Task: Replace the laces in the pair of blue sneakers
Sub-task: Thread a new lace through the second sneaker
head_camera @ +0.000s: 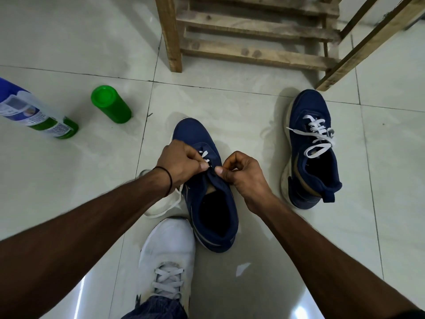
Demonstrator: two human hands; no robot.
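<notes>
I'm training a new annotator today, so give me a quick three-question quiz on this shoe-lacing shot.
1. True or false: the left hand and the right hand both pinch the white lace at the near blue sneaker.
2. Where is the other blue sneaker? A) on the floor, right of the hands B) on the wooden rack C) on the person's foot
3. Fill in: the cylinder standing on the floor at left is coloured ____.

Key: 1 true; 2 A; 3 green.
</notes>
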